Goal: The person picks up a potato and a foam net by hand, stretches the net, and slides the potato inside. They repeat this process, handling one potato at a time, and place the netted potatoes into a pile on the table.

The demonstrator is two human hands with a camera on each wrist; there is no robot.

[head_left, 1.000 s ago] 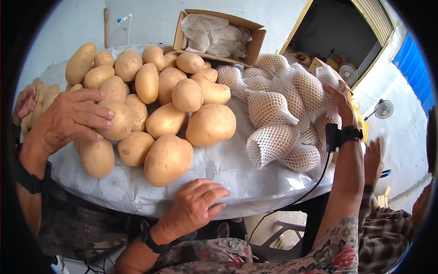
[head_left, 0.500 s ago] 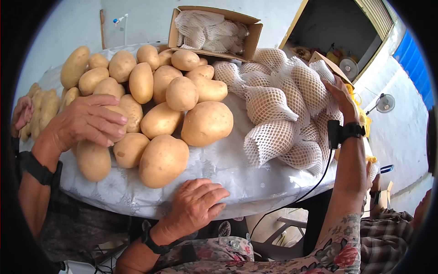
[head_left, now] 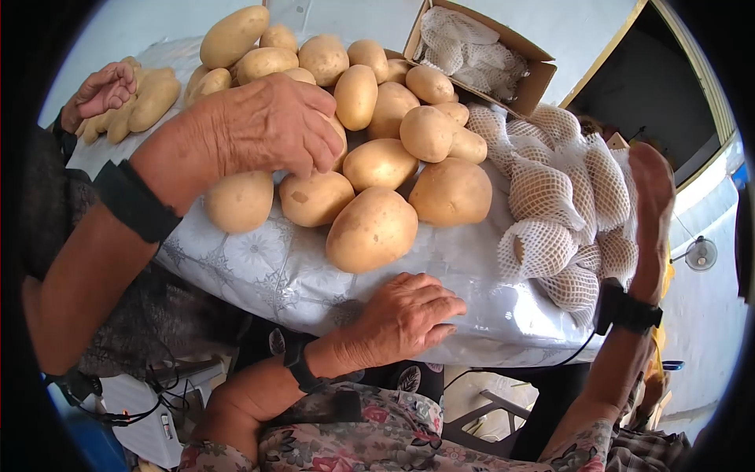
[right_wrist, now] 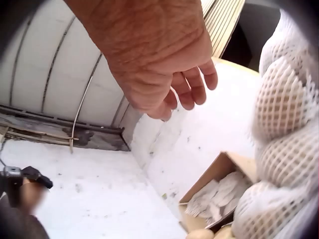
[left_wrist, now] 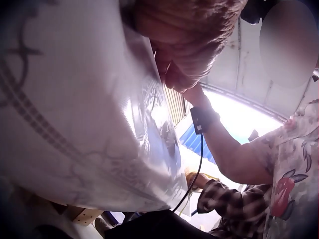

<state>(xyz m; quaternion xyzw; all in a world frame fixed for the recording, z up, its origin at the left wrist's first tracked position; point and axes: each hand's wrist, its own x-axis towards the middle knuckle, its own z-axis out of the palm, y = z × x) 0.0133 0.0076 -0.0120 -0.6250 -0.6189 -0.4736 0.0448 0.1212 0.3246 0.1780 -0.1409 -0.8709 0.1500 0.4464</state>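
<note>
From where I stand, a neighbour's far hand (head_left: 106,88) is up at the far left, next to a small heap of long potatoes (head_left: 153,102). The neighbour's near hand (head_left: 271,122) reaches over the bare potatoes (head_left: 373,228) with bent fingers, and I can't tell if it grips one. Those potatoes are piled up on the shiny cloth (head_left: 259,259). They are round and smooth, so a poke at a low one could make the top ones roll. The big ones in front might bump the left hand (head_left: 401,315) or fall off the edge. That hand rests on the cloth, fingers loosely bent, with nothing in it.

Behind, the box (head_left: 543,82) has white nets in it. To the right are the netted potatoes (head_left: 539,193), leaning on each other. If the right hand (head_left: 651,177) or its arm knocked them, they could slip, and the black cord could snag if the arm swung. The right hand is beside them, holding nothing, its fingers loose.

A moment ago the right hand was up against the netted potatoes; now it has come away. The near hand's fingers were spread over a potato, and now they are bunched closer. The left hand looks just the same.
</note>
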